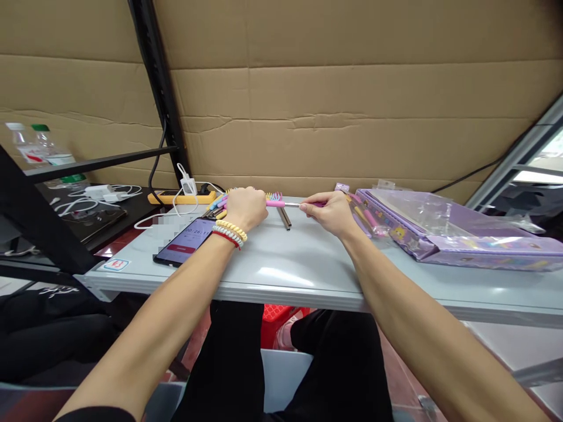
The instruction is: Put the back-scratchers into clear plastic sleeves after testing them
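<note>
My left hand (247, 209), with braided bands at the wrist, is closed in a fist on one end of a slim pink pen (276, 203). A thin silver rod runs from the pink part to my right hand (329, 212), which pinches the other end between thumb and fingers. A bit of purple shows in that grip. Beneath the pen, silver metal tubes (285, 219) lie on the table. Coloured spiral coils (275, 197) are behind, partly hidden by my left hand. Several coloured pens (215, 206) lie to the left of that hand.
A phone (187, 241) showing a timer lies left on the grey table (290, 275). Behind it is an orange power strip (182, 198) with a white charger. Bagged pens (367, 215) and a purple box (484, 246) with clear plastic lie right. Cardboard (308, 94) stands behind.
</note>
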Available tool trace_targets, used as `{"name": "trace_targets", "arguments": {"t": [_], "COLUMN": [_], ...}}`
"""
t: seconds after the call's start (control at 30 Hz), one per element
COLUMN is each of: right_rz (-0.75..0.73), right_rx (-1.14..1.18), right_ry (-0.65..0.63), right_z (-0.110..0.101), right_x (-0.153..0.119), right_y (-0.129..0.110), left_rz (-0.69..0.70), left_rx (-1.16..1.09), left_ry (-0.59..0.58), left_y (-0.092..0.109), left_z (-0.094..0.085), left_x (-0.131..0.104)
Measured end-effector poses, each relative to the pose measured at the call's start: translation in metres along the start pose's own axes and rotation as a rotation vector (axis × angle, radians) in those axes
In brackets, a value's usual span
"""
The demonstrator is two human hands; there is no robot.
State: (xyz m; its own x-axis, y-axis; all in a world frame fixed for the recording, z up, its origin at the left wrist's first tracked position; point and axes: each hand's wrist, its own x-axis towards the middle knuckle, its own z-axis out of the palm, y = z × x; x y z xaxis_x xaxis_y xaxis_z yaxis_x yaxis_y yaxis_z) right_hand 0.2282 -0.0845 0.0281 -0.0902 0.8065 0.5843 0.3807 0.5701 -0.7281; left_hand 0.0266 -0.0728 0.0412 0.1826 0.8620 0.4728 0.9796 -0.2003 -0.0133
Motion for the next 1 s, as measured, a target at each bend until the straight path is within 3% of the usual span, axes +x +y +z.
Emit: {"name": "trace_targets", "arguments": {"t": [0.17,0.37,0.53,0.67,0.73,0.8,0.93,1.0], "right_rz": [0.075,0.202,0.141,0.111,0.114,0.104,0.075,0.106], "right_rx": [0.085,0.435,0.532,0.539,0.491,0.411,0.231,0.154], "right_ry": [-0.085,-0.127,0.008,0.225,0.354,0.498,0.855,0.916], "right_z": [-0.006,0.001,0.009,-0.007,-0.031,-0.068,-0.175,-0.23], "right_x": [0.003,0.007,0.009,0.014,0.016,0.017,0.005,-0.008], "right_y": [0.013,0.018,0.018,0.01,0.002,-0.007,-0.014,-0.008], "left_rz": [0.077,0.426,0.352,0.324,0.327,0.326,0.209,0.136], "left_rx": [-0.03,-0.125,-0.099,-0.114,-0.134,-0.139,-0.126,-0.12], "left_ry": [0.002,0.018,0.028,0.072,0.115,0.175,0.239,0.24], "left_y": [0.007,0.026,0.026,0.018,0.01,-0.001,-0.029,-0.039], "left_z": [0.008,0.024,0.028,0.024,0.023,0.023,0.024,0.024], "left_x": [-0.005,-0.01,-0.006,-0.002,0.0,0.002,0.007,0.008]}}
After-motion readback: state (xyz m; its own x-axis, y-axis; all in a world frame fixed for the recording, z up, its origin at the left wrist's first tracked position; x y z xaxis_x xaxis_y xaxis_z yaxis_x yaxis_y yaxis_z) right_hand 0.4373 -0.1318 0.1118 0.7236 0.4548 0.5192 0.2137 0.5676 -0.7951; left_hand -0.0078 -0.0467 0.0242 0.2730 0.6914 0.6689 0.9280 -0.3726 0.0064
